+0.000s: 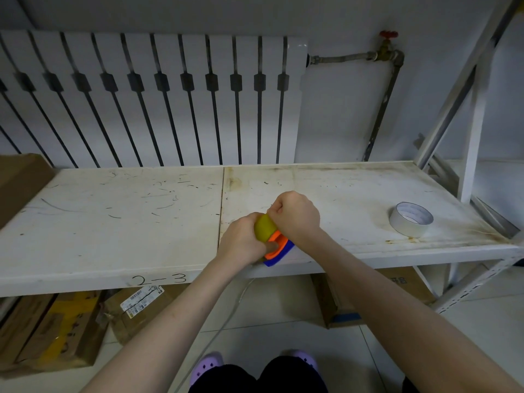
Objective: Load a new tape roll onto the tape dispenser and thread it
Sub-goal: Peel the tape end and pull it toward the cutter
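Observation:
A tape dispenser (pixel 279 249) with orange and blue parts sits at the front edge of the white shelf board (pixel 113 211). A yellowish tape roll (pixel 265 226) is on it. My left hand (pixel 241 242) grips the roll and the dispenser from the left. My right hand (pixel 295 214) is closed in a fist just above and right of the roll, pinching something at its far side; what it pinches is hidden. An empty white tape core (pixel 411 219) lies on the shelf to the right.
A radiator (pixel 153 100) and a pipe with a red valve (pixel 388 46) stand behind the shelf. A cardboard box (pixel 19 182) rests at the left end. More boxes (pixel 56 330) lie under the shelf. The metal shelf frame (pixel 470 109) rises at right.

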`<action>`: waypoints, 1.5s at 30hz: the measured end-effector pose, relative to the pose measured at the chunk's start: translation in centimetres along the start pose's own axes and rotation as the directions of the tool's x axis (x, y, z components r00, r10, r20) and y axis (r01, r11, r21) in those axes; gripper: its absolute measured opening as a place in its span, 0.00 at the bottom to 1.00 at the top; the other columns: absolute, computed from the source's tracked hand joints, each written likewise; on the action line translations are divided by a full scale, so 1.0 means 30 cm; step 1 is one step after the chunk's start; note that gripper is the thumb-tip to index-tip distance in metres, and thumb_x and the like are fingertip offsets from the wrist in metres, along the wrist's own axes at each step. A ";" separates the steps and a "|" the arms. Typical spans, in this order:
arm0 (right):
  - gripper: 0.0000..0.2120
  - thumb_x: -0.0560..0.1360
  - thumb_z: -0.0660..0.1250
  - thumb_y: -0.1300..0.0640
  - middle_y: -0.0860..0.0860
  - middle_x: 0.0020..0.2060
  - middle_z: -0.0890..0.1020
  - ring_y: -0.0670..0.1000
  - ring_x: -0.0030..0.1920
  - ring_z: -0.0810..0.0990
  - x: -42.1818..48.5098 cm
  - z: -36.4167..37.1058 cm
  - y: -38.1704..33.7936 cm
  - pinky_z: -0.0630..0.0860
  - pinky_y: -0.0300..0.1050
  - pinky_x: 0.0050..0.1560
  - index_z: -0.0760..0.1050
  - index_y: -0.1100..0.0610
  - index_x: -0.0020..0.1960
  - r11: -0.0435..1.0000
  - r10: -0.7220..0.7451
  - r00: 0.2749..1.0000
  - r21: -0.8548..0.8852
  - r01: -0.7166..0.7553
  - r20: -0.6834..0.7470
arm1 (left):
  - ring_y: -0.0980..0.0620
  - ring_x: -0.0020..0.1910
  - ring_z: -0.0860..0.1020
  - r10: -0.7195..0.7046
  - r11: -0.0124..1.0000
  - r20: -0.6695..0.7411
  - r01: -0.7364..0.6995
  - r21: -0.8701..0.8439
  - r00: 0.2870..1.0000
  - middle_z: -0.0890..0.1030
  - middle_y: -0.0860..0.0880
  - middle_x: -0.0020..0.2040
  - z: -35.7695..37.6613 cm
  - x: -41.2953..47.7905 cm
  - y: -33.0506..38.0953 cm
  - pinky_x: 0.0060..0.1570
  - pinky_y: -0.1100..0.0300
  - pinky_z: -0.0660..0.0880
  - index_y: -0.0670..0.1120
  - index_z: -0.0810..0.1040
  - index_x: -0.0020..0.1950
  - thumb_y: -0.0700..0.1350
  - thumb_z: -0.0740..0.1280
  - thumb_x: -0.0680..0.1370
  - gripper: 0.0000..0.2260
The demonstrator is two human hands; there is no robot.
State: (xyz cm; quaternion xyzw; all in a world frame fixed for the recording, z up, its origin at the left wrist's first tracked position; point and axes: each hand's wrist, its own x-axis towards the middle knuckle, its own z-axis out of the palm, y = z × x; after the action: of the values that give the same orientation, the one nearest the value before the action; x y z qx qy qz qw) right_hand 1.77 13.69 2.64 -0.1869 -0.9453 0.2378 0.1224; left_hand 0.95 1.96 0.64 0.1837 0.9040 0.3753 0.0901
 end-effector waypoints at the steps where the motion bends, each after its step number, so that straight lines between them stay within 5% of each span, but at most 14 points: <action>1: 0.09 0.75 0.61 0.55 0.54 0.41 0.82 0.54 0.42 0.80 -0.002 0.003 -0.001 0.78 0.47 0.42 0.79 0.57 0.46 1.000 -0.001 1.000 -0.005 0.001 0.004 | 0.49 0.48 0.76 0.001 1.000 -0.005 -0.001 -0.003 1.000 0.80 0.49 0.54 0.002 0.000 0.001 0.46 0.54 0.75 0.49 0.74 0.61 0.50 0.76 0.65 0.27; 8: 0.11 0.79 0.57 0.56 0.57 0.49 0.80 0.55 0.47 0.79 -0.020 0.008 0.010 0.77 0.49 0.47 0.75 0.60 0.52 0.997 -0.069 0.996 0.042 0.067 0.052 | 0.52 0.44 0.78 0.005 0.995 -0.059 -0.011 -0.097 0.998 0.80 0.53 0.45 0.008 0.001 -0.003 0.37 0.63 0.72 0.49 0.78 0.55 0.51 0.76 0.66 0.20; 14: 0.08 0.78 0.58 0.59 0.56 0.47 0.80 0.52 0.44 0.77 -0.043 -0.007 0.007 0.75 0.48 0.45 0.73 0.60 0.52 0.987 -0.114 0.994 0.117 0.113 -0.006 | 0.48 0.49 0.79 -0.003 1.000 0.017 0.004 -0.018 1.000 0.82 0.51 0.52 -0.017 0.017 0.004 0.49 0.47 0.79 0.52 0.77 0.59 0.55 0.74 0.62 0.26; 22: 0.07 0.78 0.57 0.60 0.54 0.47 0.79 0.53 0.45 0.77 -0.097 0.002 -0.007 0.76 0.50 0.45 0.73 0.59 0.52 0.971 -0.168 0.985 0.163 0.174 -0.045 | 0.47 0.50 0.79 -0.007 0.999 0.028 0.008 -0.051 1.000 0.83 0.50 0.49 -0.033 0.003 0.003 0.52 0.46 0.78 0.52 0.78 0.57 0.61 0.67 0.52 0.34; 27: 0.08 0.79 0.57 0.57 0.48 0.41 0.76 0.49 0.43 0.75 -0.079 0.009 0.024 0.73 0.44 0.43 0.73 0.58 0.50 0.933 -0.091 0.995 0.346 0.095 -0.026 | 0.47 0.59 0.75 0.039 0.993 -0.054 -0.033 0.111 0.998 0.76 0.49 0.60 -0.026 -0.004 -0.021 0.57 0.49 0.74 0.51 0.71 0.68 0.52 0.75 0.65 0.33; 32: 0.06 0.75 0.65 0.53 0.48 0.39 0.78 0.50 0.44 0.78 -0.047 0.005 0.031 0.76 0.44 0.45 0.73 0.56 0.45 0.879 -0.088 0.994 0.474 0.044 0.072 | 0.49 0.54 0.77 0.117 0.976 -0.153 -0.086 0.198 0.981 0.79 0.50 0.57 -0.017 -0.021 -0.033 0.53 0.54 0.74 0.51 0.75 0.62 0.55 0.74 0.65 0.26; 38: 0.02 0.75 0.64 0.58 0.47 0.38 0.78 0.50 0.43 0.79 -0.042 0.007 0.028 0.80 0.50 0.46 0.74 0.54 0.43 0.933 -0.099 0.995 0.347 0.093 -0.001 | 0.50 0.52 0.78 0.102 0.981 -0.151 -0.074 0.180 0.983 0.80 0.53 0.54 -0.023 -0.013 -0.046 0.51 0.53 0.75 0.54 0.78 0.59 0.57 0.74 0.65 0.24; 45: 0.04 0.76 0.62 0.58 0.51 0.41 0.81 0.52 0.40 0.76 -0.100 0.002 -0.020 0.71 0.45 0.39 0.75 0.57 0.47 0.914 -0.368 0.921 0.130 0.384 -0.132 | 0.47 0.45 0.80 0.033 0.995 -0.112 -0.022 0.100 0.993 0.82 0.52 0.42 -0.034 0.010 -0.049 0.45 0.52 0.77 0.56 0.75 0.43 0.53 0.70 0.63 0.11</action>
State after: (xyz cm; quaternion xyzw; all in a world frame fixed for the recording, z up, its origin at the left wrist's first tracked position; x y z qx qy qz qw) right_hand 4.26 11.95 2.45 -0.0039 -0.9347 0.2716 0.2292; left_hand -0.01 0.46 0.28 0.1786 0.9226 0.3412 0.0241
